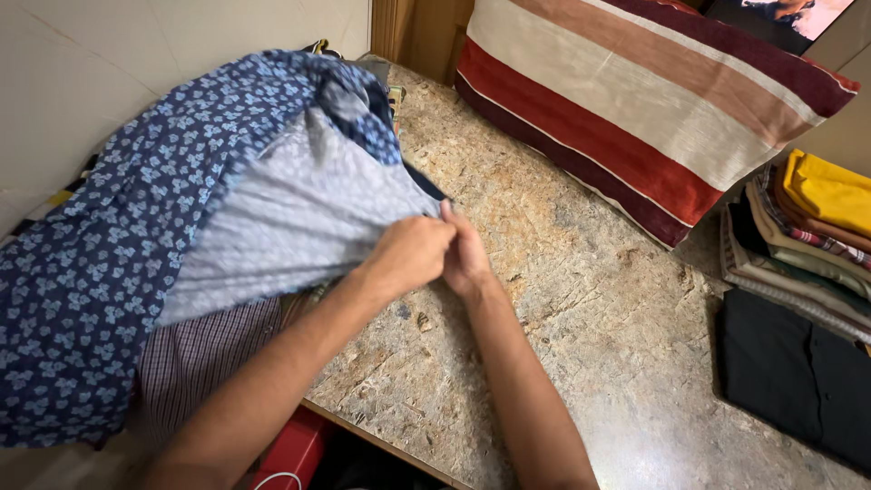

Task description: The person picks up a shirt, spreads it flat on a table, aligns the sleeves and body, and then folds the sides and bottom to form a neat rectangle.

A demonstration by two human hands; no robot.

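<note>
Shirt (136, 227) soft matt cloth; counter (562, 272) polished speckled stone; pillow (635, 100) woven fabric.

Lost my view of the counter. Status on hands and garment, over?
Both hands, left hand and right hand, pinching blue floral-print shirt at one edge. Shirt lifted, inside-out. Checked cloth beneath.

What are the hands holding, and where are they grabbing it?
Both hands, left hand and right hand, pinch the blue flowered shirt at one edge of its pale inside.

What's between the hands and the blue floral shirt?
Nothing visible. Left hand and right hand both pinch the edge of the shirt, with its pale inside turned out, above the stone counter.
</note>
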